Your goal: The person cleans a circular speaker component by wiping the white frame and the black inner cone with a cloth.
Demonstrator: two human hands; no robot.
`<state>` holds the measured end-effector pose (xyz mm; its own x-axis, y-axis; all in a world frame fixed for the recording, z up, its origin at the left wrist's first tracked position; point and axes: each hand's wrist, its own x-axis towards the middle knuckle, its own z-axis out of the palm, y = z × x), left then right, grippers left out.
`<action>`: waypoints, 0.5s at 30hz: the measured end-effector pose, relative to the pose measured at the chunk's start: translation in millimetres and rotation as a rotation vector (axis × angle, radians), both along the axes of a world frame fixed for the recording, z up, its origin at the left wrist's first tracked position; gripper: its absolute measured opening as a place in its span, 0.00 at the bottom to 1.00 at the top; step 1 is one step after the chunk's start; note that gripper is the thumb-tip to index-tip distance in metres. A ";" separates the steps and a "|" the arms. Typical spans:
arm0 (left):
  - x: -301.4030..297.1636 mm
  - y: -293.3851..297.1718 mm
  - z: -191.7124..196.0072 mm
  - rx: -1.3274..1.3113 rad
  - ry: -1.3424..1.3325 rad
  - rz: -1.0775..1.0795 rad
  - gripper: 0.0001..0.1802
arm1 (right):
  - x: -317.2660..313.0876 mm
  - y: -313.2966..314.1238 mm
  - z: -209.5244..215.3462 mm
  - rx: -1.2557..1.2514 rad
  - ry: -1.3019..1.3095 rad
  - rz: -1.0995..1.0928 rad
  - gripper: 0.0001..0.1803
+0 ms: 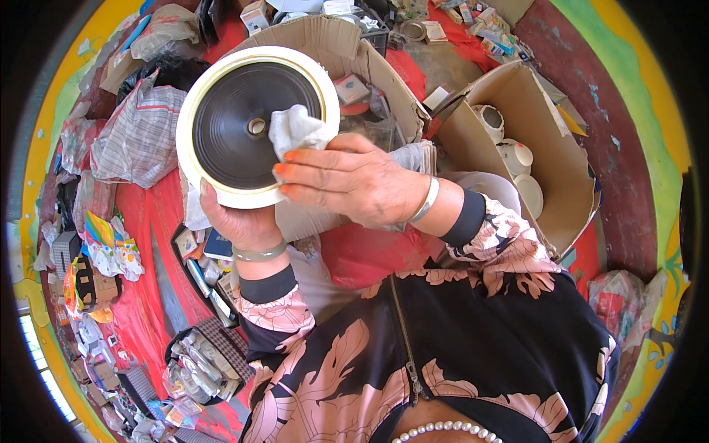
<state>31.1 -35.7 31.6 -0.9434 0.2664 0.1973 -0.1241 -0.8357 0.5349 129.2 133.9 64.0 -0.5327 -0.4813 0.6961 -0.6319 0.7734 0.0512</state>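
A round, cream-rimmed disc is held up in front of me. Its face is dark, glossy and finely ringed, with a small metal-edged hole at the middle. My left hand grips the lower rim, its thumb in front and the other fingers mostly hidden behind. A bunched white cloth is pinched in my right hand, pressed against the right part of the dark face.
Behind the disc stands an open cardboard box with small packages inside. To the right, another cardboard box holds several white rounded pieces. On the left are a plaid bag, red sheeting and a container of plastic-wrapped items.
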 end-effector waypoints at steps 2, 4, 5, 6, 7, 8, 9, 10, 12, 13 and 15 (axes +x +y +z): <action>0.8 -0.5 0.6 0.015 0.003 -0.016 0.31 | -1.7 13.8 -5.8 -0.025 0.005 -0.031 0.20; 0.2 -1.8 -0.4 0.030 -0.018 -0.019 0.33 | -1.7 26.6 -8.2 -0.057 -0.012 -0.075 0.20; -0.2 -2.9 -1.5 0.029 -0.020 -0.033 0.33 | -2.3 32.9 -7.9 -0.072 -0.013 -0.083 0.20; 0.0 -4.7 -3.0 0.027 -0.028 -0.045 0.32 | -4.0 39.2 -7.8 -0.089 -0.019 -0.091 0.20; -0.2 -6.3 -5.0 0.025 -0.036 -0.059 0.32 | -5.2 44.7 -6.5 -0.106 -0.024 -0.099 0.21; -1.1 -7.6 -7.9 0.012 0.004 -0.076 0.33 | -5.4 49.4 -2.3 -0.123 -0.045 -0.096 0.21; 0.3 -8.5 -8.5 -0.003 0.015 -0.093 0.33 | -5.9 53.8 -0.9 -0.125 -0.033 -0.106 0.22; 1.6 -9.1 -8.8 -0.017 0.026 -0.110 0.33 | -7.6 59.0 0.5 -0.126 -0.021 -0.116 0.22; 0.6 -10.2 -13.7 0.000 0.007 -0.182 0.32 | -14.3 69.7 -0.5 -0.159 0.005 -0.124 0.23; 0.9 -9.2 -15.8 -0.016 -0.008 -0.201 0.31 | -15.9 74.0 -0.3 -0.189 0.027 -0.178 0.23; 2.2 -7.9 -17.8 -0.051 -0.039 -0.232 0.29 | -20.6 81.4 1.5 -0.250 0.068 -0.282 0.23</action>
<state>33.3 -43.6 13.9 -0.8626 0.4855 0.1422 -0.3311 -0.7543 0.5670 108.6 215.3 65.5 -0.5686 -0.1334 0.8117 -0.3940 0.9104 -0.1264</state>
